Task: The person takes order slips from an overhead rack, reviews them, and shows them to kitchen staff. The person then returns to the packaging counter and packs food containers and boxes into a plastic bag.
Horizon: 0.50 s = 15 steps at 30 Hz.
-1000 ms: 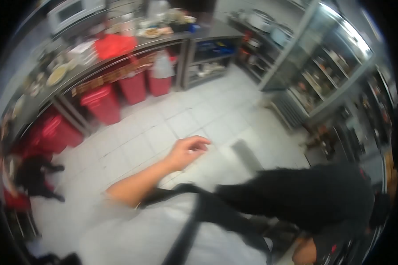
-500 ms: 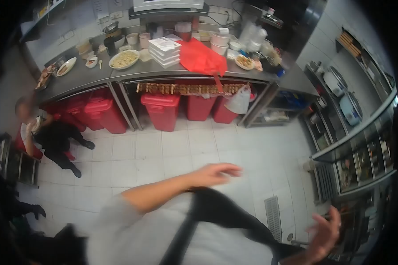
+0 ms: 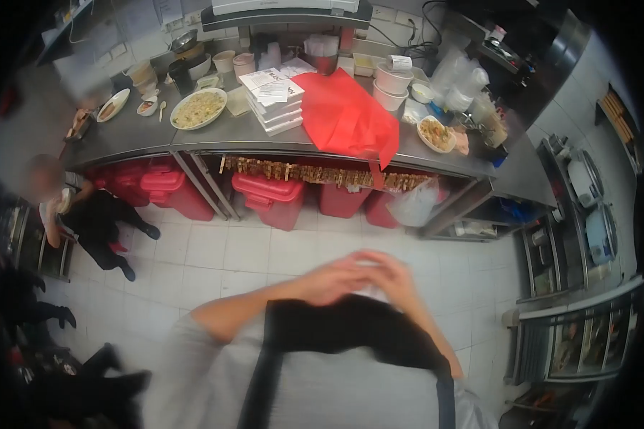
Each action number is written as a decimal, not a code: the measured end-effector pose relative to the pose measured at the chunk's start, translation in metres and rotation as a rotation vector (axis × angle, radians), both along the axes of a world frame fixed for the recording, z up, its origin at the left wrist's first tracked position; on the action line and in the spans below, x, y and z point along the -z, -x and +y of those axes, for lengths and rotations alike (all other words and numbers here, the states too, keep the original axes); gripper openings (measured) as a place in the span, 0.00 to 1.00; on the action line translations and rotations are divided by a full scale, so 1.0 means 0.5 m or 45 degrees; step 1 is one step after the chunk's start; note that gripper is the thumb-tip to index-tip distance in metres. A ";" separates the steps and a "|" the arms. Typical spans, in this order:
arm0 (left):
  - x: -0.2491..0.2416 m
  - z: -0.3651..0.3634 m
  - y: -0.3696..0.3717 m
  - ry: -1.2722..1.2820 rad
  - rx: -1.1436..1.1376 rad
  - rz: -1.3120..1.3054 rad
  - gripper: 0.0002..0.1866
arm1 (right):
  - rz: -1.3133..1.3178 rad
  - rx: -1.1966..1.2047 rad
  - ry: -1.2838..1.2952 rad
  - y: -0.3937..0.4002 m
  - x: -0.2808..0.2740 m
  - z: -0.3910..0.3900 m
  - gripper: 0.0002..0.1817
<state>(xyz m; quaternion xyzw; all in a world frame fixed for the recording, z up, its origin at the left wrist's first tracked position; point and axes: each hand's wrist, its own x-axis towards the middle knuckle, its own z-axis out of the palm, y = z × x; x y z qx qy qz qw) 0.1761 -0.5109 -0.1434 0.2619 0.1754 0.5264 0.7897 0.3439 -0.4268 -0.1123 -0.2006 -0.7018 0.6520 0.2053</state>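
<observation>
My left hand point(image 3: 329, 281) and my right hand point(image 3: 393, 277) meet in front of my black apron point(image 3: 304, 325), over the tiled floor. Their outstretched, slightly bent fingers touch and overlap at the tips, a little blurred. I make out nothing held in either one. Beyond them stands a steel counter point(image 3: 257, 146). On it lie a stack of white boxes point(image 3: 275, 114) with a printed slip on top and a red bag point(image 3: 350, 118) hanging over the front edge. A plate of fried rice point(image 3: 199, 109) sits to the left of the boxes.
Red lidded bins point(image 3: 268, 193) stand under the counter, below a row of clips point(image 3: 322, 174). White tubs point(image 3: 391, 86) and a bowl of food point(image 3: 436, 134) are to the right. A seated person point(image 3: 96, 214) is at the left. A glass-fronted cabinet point(image 3: 587, 336) stands at the right.
My hands were apart, the right one low at the right side. Both have come together in front of my body. The view has shifted, so the counter looks closer.
</observation>
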 end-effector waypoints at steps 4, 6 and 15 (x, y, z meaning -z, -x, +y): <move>-0.072 0.103 0.086 0.164 -0.159 0.290 0.25 | 0.123 0.442 -1.073 0.118 -0.007 0.303 0.08; -0.074 0.145 0.106 0.158 -0.360 0.616 0.25 | -0.060 0.434 -1.393 0.198 -0.071 0.418 0.12; -0.145 0.371 0.209 -0.184 -0.686 1.008 0.36 | -0.633 0.020 -1.731 0.440 0.099 0.735 0.20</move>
